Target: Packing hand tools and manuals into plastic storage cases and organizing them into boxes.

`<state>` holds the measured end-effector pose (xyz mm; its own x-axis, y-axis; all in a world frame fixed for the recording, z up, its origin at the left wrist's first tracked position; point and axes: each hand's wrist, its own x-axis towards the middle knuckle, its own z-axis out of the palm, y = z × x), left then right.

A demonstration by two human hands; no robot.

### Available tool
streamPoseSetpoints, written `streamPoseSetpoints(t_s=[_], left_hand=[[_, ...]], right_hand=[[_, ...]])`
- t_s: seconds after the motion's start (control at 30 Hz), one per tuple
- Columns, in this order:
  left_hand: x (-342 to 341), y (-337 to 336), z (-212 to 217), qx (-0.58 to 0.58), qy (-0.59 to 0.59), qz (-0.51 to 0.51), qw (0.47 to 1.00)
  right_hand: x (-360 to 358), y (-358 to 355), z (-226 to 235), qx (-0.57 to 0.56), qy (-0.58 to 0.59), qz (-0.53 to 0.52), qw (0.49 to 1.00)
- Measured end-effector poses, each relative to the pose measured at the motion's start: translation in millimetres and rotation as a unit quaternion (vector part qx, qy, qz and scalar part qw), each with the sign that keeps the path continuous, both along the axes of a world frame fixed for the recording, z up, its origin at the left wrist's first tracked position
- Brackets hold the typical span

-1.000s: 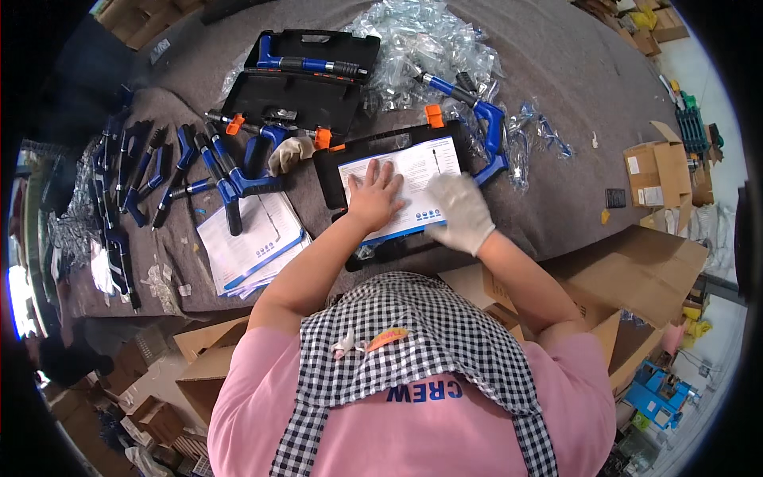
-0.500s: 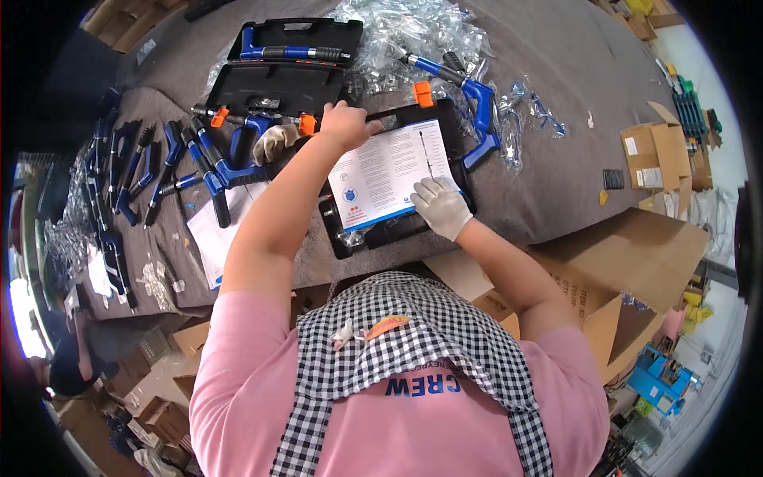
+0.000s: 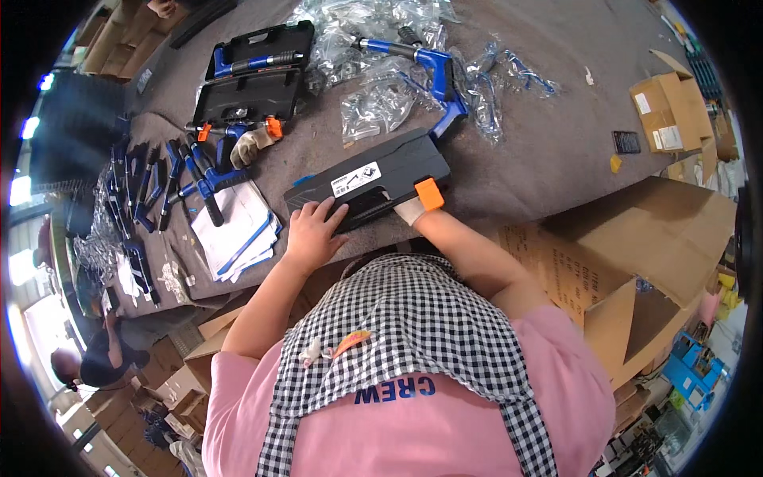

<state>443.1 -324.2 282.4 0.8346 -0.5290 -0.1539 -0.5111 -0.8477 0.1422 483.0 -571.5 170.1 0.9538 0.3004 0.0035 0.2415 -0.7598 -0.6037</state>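
Note:
A black plastic case (image 3: 373, 179) lies in front of me with its lid lowered. It has a white label and one raised orange latch (image 3: 429, 193). My bare left hand (image 3: 315, 230) rests on the lid's near left edge, its fingers spread. At the near right edge by the handle is my gloved right hand (image 3: 410, 210), its fingers mostly hidden by the case. A sliver of blue (image 3: 304, 180) shows at the case's left end. Behind the case lies a blue-and-black pistol-grip tool (image 3: 433, 67) with a long barrel.
Left of me are a paper stack (image 3: 236, 226), a loose work glove (image 3: 253, 148) and several blue-and-black tools (image 3: 208, 187). An open black case (image 3: 248, 95) holding a tool stands farther back, near clear plastic bags (image 3: 373, 111). Cardboard boxes (image 3: 668, 111) stand at the right.
The case lid has come down over the printed sheet. My left hand has moved from the far edge to the lid's near left; my right hand has left the sheet for the near edge.

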Motion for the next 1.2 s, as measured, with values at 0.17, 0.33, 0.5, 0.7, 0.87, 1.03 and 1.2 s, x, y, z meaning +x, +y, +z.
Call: streamPoseSetpoints(t_s=[0.17, 0.33, 0.5, 0.7, 0.87, 1.03, 1.2], left_hand=[[-13, 5, -47, 0.004, 0.014, 0.047, 0.999], [-16, 20, -9, -0.148, 0.210, 0.196, 0.946], [-4, 47, -44, -0.233, 0.137, 0.129, 0.954], [-6, 37, -60, -0.020, 0.171, 0.122, 0.977], [-8, 24, -31, 0.037, 0.193, 0.027, 0.980], [-13, 20, -52, 0.087, 0.089, 0.082, 0.989], [-20, 22, -75, 0.061, 0.016, 0.080, 0.995]], right_hand=[[-12, -22, 4, -0.120, 0.007, -0.029, 0.992], [-38, -128, 55, -0.154, 0.082, 0.078, 0.981], [26, -76, 109, -0.110, -0.120, 0.167, 0.972], [43, -31, 115, -0.389, 0.080, 0.363, 0.843], [33, -34, 75, -0.348, 0.030, 0.292, 0.891], [28, -31, 60, -0.329, -0.010, 0.283, 0.901], [28, -36, 61, -0.329, -0.024, 0.287, 0.899]])
